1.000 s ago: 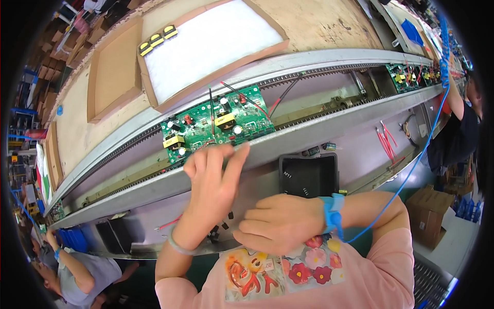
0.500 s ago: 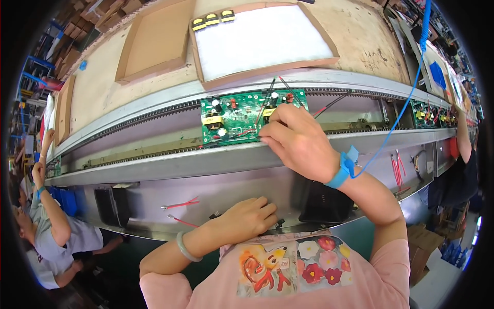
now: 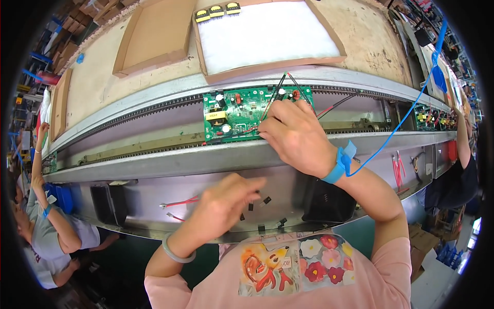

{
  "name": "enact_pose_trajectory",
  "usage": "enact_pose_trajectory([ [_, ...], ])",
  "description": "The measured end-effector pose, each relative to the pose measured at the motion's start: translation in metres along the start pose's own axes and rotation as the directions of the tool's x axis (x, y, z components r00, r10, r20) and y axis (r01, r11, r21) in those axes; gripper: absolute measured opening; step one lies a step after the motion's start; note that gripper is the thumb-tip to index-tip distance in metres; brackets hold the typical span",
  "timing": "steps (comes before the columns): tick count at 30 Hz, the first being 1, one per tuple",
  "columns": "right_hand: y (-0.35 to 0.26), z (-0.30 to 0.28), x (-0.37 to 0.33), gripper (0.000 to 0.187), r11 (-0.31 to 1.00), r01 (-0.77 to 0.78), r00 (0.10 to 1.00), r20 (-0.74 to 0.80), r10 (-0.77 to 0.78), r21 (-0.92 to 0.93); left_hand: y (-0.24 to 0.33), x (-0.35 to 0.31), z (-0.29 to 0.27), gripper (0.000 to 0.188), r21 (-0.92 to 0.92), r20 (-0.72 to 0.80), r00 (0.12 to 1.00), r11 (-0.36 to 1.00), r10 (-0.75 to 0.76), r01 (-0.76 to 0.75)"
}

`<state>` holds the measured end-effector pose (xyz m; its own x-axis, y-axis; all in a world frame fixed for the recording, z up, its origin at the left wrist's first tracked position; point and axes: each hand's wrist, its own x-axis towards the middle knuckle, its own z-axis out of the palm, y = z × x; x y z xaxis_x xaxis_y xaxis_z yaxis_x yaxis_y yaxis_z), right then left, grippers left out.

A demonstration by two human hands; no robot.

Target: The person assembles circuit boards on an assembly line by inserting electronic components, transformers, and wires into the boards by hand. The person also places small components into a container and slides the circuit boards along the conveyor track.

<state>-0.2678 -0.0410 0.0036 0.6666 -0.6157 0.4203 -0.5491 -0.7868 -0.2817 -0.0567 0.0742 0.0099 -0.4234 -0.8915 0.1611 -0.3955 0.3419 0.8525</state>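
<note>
My right hand (image 3: 293,136), a blue strap on its wrist, reaches over a green circuit board (image 3: 242,110). Its thumb and fingertips are pinched together beside a thin red-and-black wire at the board's lower edge; whatever they hold is hidden. A yellow-and-black transformer (image 3: 216,118) sits on the board's left side, and loose black and red wires (image 3: 284,77) stick up beyond my fingers. Smeared by motion, my left hand (image 3: 224,203) hovers over the metal trough. Several small black leaded components (image 3: 265,201) lie close to its fingertips.
Rails (image 3: 216,149) with a toothed chain carry the boards. Black bins (image 3: 329,201) and red wires (image 3: 180,202) lie in the trough. Beyond are a white-lined carton tray (image 3: 267,38) holding yellow transformers and a cardboard tray (image 3: 154,36). A blue coiled cord (image 3: 396,126) runs from my wrist. Co-workers stand at both sides.
My left hand has lifted from the trough's near edge and moved left and away from me, uncovering small black components. My right hand stays pinched at the board, shifted slightly.
</note>
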Motion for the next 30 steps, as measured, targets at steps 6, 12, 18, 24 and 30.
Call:
enact_pose_trajectory([
  [6, -0.01, 0.003, 0.003, 0.009, 0.986, 0.076, 0.996, 0.059, -0.067, -0.151, -0.016, 0.018, -0.008, 0.018, 0.108, -0.342, 0.939, 0.994, 0.025, 0.013],
  [12, -0.039, -0.01, -0.01, 0.011, 0.966, 0.147, 0.989, 0.039, -0.142, -0.215, -0.025, 0.033, -0.005, 0.021, 0.249, -0.364, 0.929, 0.968, 0.073, 0.022],
  [18, -0.074, 0.009, -0.063, 0.012, 0.958, 0.237, 0.864, 0.416, -0.284, 0.161, -0.031, 0.047, 0.002, 0.014, 0.352, -0.376, 0.913, 0.936, 0.155, -0.014],
  [24, -0.072, 0.018, -0.069, 0.012, 0.962, 0.218, 0.852, 0.449, -0.269, 0.162, -0.034, 0.051, 0.006, 0.018, 0.406, -0.353, 0.919, 0.914, 0.174, -0.017],
  [30, -0.075, 0.018, -0.068, 0.014, 0.967, 0.191, 0.864, 0.44, -0.246, 0.167, -0.036, 0.053, 0.01, 0.018, 0.455, -0.354, 0.916, 0.89, 0.19, -0.008],
])
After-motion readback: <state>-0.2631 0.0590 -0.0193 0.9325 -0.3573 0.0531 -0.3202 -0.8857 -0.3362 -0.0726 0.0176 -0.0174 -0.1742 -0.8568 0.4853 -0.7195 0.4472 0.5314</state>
